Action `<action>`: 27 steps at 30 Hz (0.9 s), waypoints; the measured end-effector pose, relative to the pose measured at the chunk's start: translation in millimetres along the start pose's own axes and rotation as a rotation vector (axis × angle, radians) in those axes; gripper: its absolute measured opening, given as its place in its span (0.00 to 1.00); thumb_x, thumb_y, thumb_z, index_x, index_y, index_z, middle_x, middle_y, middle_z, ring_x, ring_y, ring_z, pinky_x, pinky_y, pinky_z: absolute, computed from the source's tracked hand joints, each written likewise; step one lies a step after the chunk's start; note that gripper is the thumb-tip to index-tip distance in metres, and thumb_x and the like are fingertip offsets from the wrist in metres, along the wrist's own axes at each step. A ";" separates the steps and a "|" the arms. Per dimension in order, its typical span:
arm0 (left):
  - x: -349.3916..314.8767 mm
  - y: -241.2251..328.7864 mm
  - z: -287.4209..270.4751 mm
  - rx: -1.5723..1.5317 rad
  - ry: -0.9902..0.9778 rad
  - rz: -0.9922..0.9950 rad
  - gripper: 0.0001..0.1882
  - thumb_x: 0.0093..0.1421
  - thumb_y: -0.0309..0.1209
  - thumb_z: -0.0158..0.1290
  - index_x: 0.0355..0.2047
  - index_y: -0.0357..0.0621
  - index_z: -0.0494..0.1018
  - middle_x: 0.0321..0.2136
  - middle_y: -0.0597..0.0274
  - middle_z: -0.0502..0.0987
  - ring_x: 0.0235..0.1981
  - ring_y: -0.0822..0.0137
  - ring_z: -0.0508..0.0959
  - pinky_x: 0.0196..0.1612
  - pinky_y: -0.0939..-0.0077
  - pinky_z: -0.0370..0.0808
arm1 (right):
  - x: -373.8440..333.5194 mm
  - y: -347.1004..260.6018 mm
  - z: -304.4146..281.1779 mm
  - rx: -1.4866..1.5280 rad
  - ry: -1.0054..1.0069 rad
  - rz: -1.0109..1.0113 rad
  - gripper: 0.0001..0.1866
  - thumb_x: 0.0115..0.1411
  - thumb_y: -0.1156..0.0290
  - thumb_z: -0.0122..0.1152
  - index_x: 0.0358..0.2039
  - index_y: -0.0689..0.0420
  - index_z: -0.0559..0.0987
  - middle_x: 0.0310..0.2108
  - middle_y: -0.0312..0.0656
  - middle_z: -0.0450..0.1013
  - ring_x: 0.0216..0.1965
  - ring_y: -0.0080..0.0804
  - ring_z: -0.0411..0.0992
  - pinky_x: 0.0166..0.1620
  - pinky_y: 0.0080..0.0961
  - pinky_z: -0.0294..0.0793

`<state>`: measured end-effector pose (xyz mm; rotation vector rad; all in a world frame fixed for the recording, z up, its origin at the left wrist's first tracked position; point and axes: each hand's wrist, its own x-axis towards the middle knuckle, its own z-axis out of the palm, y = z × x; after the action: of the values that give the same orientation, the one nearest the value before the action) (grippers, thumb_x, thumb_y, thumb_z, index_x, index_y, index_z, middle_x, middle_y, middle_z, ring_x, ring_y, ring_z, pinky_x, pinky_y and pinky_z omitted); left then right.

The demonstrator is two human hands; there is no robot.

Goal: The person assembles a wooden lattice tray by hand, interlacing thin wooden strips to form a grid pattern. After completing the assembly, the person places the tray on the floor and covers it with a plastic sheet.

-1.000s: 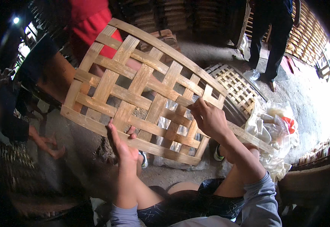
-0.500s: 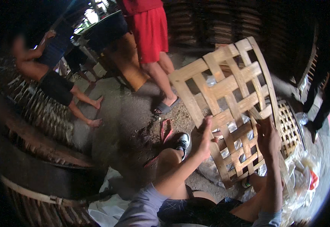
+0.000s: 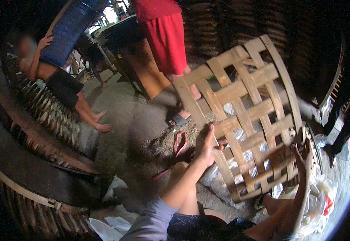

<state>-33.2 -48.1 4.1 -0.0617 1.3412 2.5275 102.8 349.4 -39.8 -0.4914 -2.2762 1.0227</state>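
Note:
An openwork woven panel of flat wooden or bamboo strips [image 3: 231,92] is tilted up in front of me, with a stiff rim along its sides. My left hand [image 3: 205,150] grips its left rim, thumb in front and fingers curling behind. At the lower right rim, the fingers of my right hand [image 3: 302,156] are closed about the edge. Through the gaps I see clear plastic bags [image 3: 219,178] on the floor. Behind the right edge, part of a second woven piece [image 3: 315,154] shows, mostly hidden.
A person in red shorts [image 3: 165,44] stands ahead, beside an orange-brown board [image 3: 155,70]. At left, another person [image 3: 64,86] holds a blue barrel [image 3: 67,34]. Stacked slats [image 3: 48,120] line the left. A red strap [image 3: 178,145] and white sack [image 3: 114,223] lie near me.
My right hand has shifted from the strips to the lower right rim. The panel has turned slightly and dropped a little. The blue barrel shows more clearly in the other person's hold.

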 end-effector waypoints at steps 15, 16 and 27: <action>106.8 320.2 -109.5 1.221 0.476 0.355 0.48 0.62 0.33 0.54 0.73 0.41 0.35 0.56 0.35 0.72 0.46 0.53 0.81 0.44 0.61 0.79 | -11.7 -22.6 -51.3 -0.210 0.326 -0.041 0.26 0.57 0.68 0.69 0.55 0.59 0.75 0.35 0.45 0.79 0.33 0.33 0.78 0.33 0.31 0.77; 95.6 332.9 -83.2 1.347 0.528 0.251 0.47 0.63 0.33 0.53 0.73 0.45 0.34 0.61 0.38 0.68 0.41 0.52 0.82 0.39 0.60 0.81 | -11.8 -17.7 -63.2 -0.530 0.368 -0.119 0.28 0.55 0.66 0.71 0.55 0.59 0.75 0.35 0.46 0.79 0.33 0.34 0.78 0.33 0.31 0.77; 116.6 329.8 -104.0 1.228 0.423 0.272 0.52 0.62 0.48 0.56 0.74 0.59 0.32 0.52 0.49 0.78 0.35 0.57 0.83 0.40 0.51 0.79 | -17.3 -55.9 -45.2 -0.619 0.412 -0.358 0.28 0.44 0.53 0.76 0.38 0.58 0.75 0.29 0.45 0.69 0.33 0.49 0.70 0.37 0.42 0.70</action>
<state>-241.7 -282.0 191.3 -0.1670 2.9604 1.4504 140.2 329.3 20.7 -0.4588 -2.1536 0.0157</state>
